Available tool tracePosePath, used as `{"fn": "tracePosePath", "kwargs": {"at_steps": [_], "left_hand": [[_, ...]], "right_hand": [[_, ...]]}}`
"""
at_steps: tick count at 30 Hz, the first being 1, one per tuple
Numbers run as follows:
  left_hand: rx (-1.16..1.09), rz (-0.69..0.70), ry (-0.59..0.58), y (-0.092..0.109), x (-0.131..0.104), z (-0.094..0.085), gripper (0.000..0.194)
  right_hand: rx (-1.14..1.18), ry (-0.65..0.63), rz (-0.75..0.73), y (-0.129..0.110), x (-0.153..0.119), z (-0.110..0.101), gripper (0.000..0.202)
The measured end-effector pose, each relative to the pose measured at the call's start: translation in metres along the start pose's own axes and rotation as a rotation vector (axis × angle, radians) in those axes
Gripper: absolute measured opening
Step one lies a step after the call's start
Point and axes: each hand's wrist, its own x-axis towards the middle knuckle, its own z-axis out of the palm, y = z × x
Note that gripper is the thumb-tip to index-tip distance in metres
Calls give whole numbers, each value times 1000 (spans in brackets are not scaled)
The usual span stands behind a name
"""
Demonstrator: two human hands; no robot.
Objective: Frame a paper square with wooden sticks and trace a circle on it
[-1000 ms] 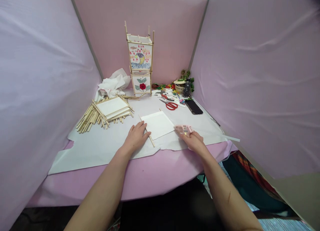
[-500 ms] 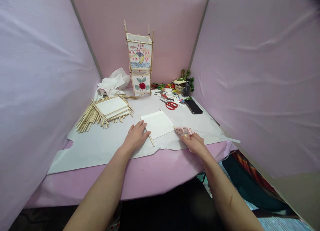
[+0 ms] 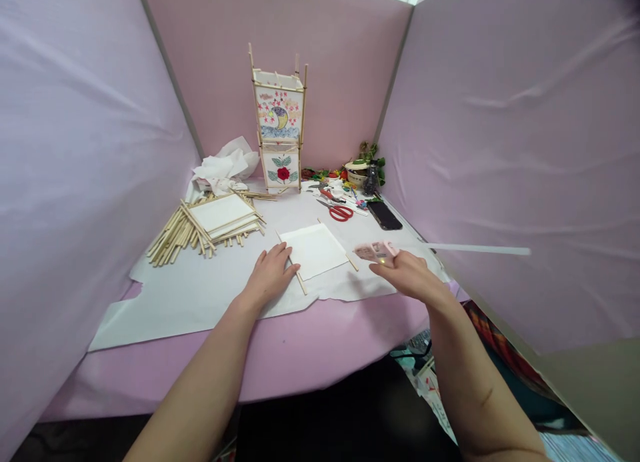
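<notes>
A white paper panel (image 3: 317, 251) lies on the white-covered table, with a thin stick along its left edge and another along its right edge. My left hand (image 3: 271, 270) lies flat with its fingers spread, its fingertips on the left stick (image 3: 302, 282). My right hand (image 3: 411, 273) is closed on a pink glue gun (image 3: 376, 251), raised a little to the right of the panel. The gun's nozzle points left, apart from the right stick (image 3: 353, 263). A long white glue stick (image 3: 480, 249) sticks out behind the gun.
Bamboo sticks (image 3: 173, 239) and framed panels (image 3: 223, 215) are piled at left. A decorated lantern frame (image 3: 280, 125) stands at the back. Red scissors (image 3: 341, 213), a black phone (image 3: 385, 215) and a small pot (image 3: 357, 174) are at right.
My right hand has lifted the glue gun up and to the right, off the panel's right edge, uncovering the right stick. My left hand has stayed in place.
</notes>
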Motion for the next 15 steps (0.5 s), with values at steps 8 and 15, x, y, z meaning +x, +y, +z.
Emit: {"fn": "tracePosePath", "kwargs": {"at_steps": [8, 15], "left_hand": [[-3, -4, 1, 0, -1, 0, 48], [-8, -4, 0, -1, -1, 0, 48]], "right_hand": [[395, -15, 37, 2, 2, 6, 53], [864, -2, 95, 15, 37, 31, 40]]}}
